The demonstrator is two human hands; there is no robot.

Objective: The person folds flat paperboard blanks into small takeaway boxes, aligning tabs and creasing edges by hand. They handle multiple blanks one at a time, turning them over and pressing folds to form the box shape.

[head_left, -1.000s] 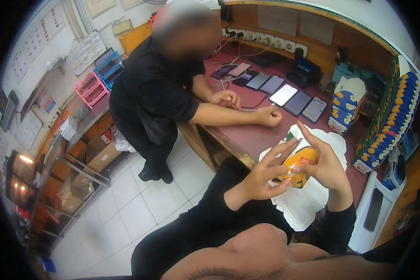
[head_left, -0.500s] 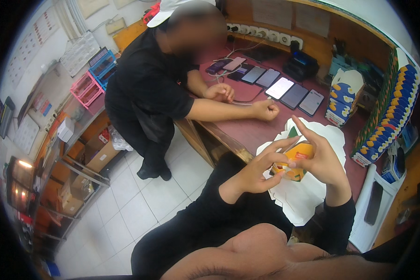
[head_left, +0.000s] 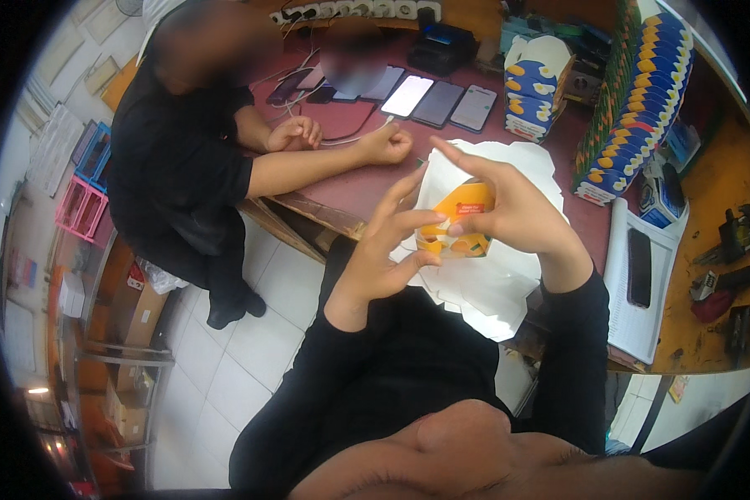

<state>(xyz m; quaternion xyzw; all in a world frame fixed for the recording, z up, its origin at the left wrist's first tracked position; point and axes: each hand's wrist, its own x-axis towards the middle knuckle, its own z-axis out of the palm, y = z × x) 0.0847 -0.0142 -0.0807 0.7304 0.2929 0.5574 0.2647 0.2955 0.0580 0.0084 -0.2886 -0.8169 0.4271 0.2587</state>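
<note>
Both of my hands hold a small yellow-orange paper food box (head_left: 468, 200) above the table. My left hand (head_left: 367, 265) pinches its lower left edge between thumb and fingers. On the other side, my right hand (head_left: 529, 208) has its thumb pressed on the box's front, with the index finger stretched out past the top. Beneath the box lies a pile of flat white carton blanks (head_left: 487, 304), their plain side up, near the table's front edge. The box's back and some of my right fingers are hidden.
A person in black (head_left: 183, 142) sits to the left, forearms on the red tabletop (head_left: 342, 200). Several phones (head_left: 437, 104) lie at the back. Nested blue-and-yellow boxes (head_left: 535, 87) and a long leaning stack (head_left: 637, 108) stand right. A dark phone (head_left: 639, 267) rests on a white tray (head_left: 629, 329).
My view has swung to the right, so the table and person appear farther left and higher. The box has tilted in my hands and shows more of its yellow front.
</note>
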